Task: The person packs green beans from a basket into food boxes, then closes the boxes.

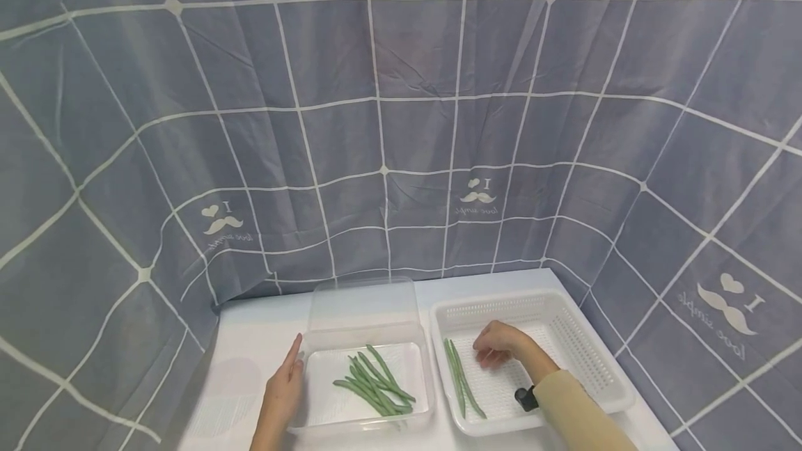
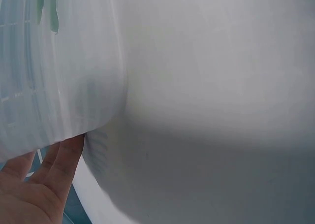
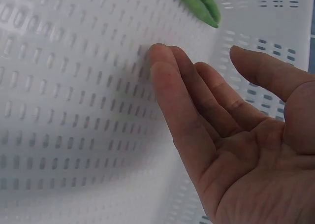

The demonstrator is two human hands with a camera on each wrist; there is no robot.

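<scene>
A clear plastic box (image 1: 301, 430) holds several green beans (image 1: 376, 381) in a loose pile. My left hand (image 1: 284, 388) rests against its left side with fingers extended; in the left wrist view the fingertips touch the box wall (image 2: 93, 101). To the right, a white perforated basket (image 1: 532, 298) has a few green beans (image 1: 460, 378) lying along its left side. Inside it, my right hand (image 1: 501, 345) hovers over the basket floor, holding nothing. The right wrist view shows thumb and fingers (image 3: 170, 93) apart, with bean tips (image 3: 199, 7) beyond them.
Behind the box lies its clear lid (image 1: 363, 301) on the white table (image 1: 232, 339). A grey-blue gridded curtain (image 1: 413, 131) encloses the table at the back and both sides. Box and basket stand close together.
</scene>
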